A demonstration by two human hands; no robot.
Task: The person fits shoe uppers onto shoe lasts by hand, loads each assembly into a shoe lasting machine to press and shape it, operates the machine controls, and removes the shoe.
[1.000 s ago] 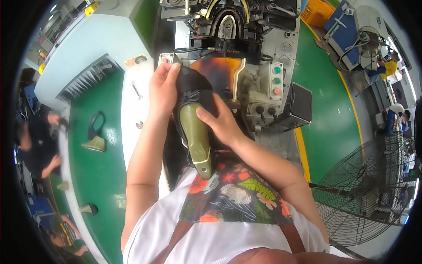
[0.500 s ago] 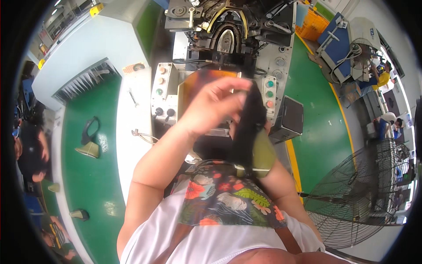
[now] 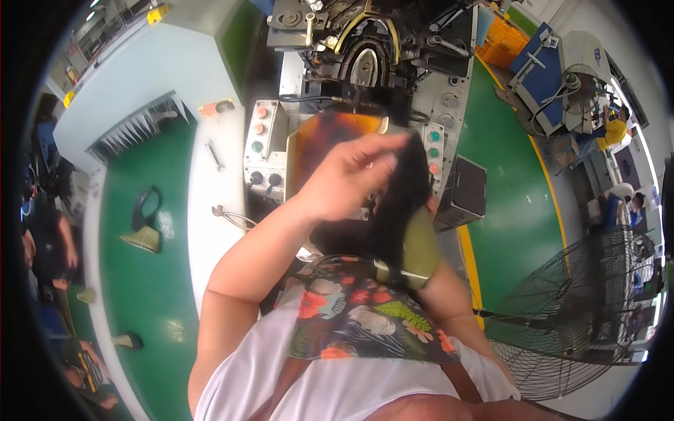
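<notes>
In front of my apron I hold a black shoe upper (image 3: 404,189), blurred by motion, with an olive-green shoe last (image 3: 420,249) showing at its lower right. My left hand (image 3: 353,174) comes in from the left, its thumb and forefinger closed on the upper's top edge. Behind the upper and last is my right hand (image 3: 433,204), mostly hidden; only a bit of its fingers shows at the right edge, wrapped round from behind. Its forearm rises from the lower right.
Ahead stands a shoe machine (image 3: 365,67) with button boxes (image 3: 265,144) on both sides and an orange-brown plate (image 3: 302,154). At left, a wrench (image 3: 213,156) and pincers (image 3: 232,216) lie on a white ledge beside a green belt (image 3: 151,295) carrying lasts (image 3: 144,239). A fan (image 3: 562,316) stands right.
The upper and last stay in nearly the same place, with the upper's top tipped slightly right. My left hand has shifted slightly, and more of my right fingers shows at the upper's right edge.
</notes>
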